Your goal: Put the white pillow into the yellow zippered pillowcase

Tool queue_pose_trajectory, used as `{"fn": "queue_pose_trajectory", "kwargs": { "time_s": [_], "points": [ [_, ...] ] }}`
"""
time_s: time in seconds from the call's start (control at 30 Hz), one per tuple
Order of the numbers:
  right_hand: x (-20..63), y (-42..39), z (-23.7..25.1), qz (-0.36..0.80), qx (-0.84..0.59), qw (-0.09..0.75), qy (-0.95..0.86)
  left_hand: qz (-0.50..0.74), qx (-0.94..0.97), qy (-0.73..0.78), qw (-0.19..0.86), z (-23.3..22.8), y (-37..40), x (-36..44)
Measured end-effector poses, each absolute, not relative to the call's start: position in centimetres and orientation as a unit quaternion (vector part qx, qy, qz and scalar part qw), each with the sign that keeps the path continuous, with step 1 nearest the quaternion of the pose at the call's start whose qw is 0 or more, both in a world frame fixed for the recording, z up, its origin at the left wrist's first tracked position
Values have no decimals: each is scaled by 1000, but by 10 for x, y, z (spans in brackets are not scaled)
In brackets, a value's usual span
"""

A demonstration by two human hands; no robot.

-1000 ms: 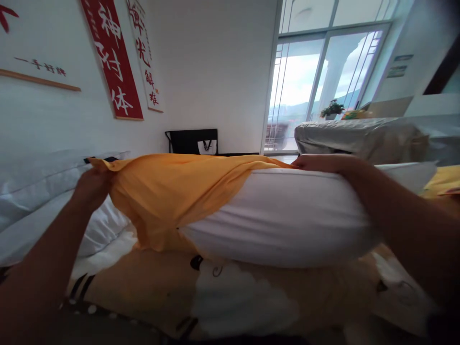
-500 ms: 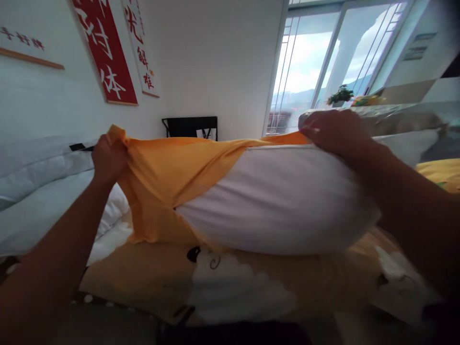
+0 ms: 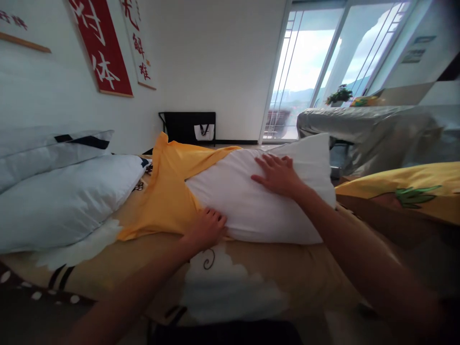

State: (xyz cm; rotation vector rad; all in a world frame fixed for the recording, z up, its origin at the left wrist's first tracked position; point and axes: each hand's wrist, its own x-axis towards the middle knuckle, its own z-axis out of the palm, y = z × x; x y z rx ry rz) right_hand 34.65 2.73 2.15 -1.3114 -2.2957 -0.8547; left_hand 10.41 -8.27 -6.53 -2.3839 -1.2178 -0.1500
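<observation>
A white pillow (image 3: 247,211) lies on the bed with its left end inside a yellow pillowcase (image 3: 168,196). The case's left part lies loose and flattened, one corner poking up. My left hand (image 3: 208,227) is at the near edge, where the yellow fabric meets the pillow. Its fingers are curled over that edge, closed on the pillowcase. Flat on the pillow's upper middle rests my right hand (image 3: 276,175), fingers spread and holding nothing. Under everything is a tan bedspread (image 3: 309,273) with a sheep print.
White pillows (image 3: 72,201) are piled at the left. To the right lies a yellow item (image 3: 424,187) with a green leaf pattern. Farther off stand a covered piece of furniture (image 3: 359,120), a black folded frame (image 3: 179,127) with a white bag, and a window (image 3: 302,72).
The pillow and pillowcase were held raised by both ends and are now down on the bed. My left hand moved right to the near edge; my right hand left the far corner and opened.
</observation>
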Motion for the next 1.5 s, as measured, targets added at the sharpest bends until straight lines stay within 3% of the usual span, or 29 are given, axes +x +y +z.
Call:
{"fn": "queue_pose_trajectory", "kwargs": {
  "time_s": [0.17, 0.3, 0.43, 0.63, 0.77, 0.87, 0.97, 1.1, 1.3, 1.5],
  "points": [
    [341, -19, -71, -259, -337, 96, -900, -18, -869, -474, 144, -60, -61, 97],
    [349, -31, -108, -316, -371, 127, -864, -52, -864, -485, 126, -48, -42, 108],
    [352, -6, -98, -287, -374, 170, -865, -53, -873, -476, 95, -41, -36, 142],
    [334, 18, -28, -65, -325, 245, -911, -132, -872, -464, 80, -13, -41, 181],
    [320, 7, 10, 14, -324, 294, -899, -231, -849, -471, 66, 18, -53, 171],
    [315, -3, 5, 67, -327, 248, -909, -238, -866, -438, 42, 20, -60, 159],
    [318, -18, -18, 121, -333, 155, -922, -159, -911, -381, 21, 4, -62, 152],
    [329, -54, -45, 36, -277, 143, -949, -124, -933, -336, -19, -13, -59, 133],
    [339, -92, -87, -312, -375, 180, -854, -106, -933, -344, 18, -13, -65, 93],
    [332, -50, -56, -333, -324, 149, -873, -75, -924, -343, 152, -13, -64, 108]
  ]
}}
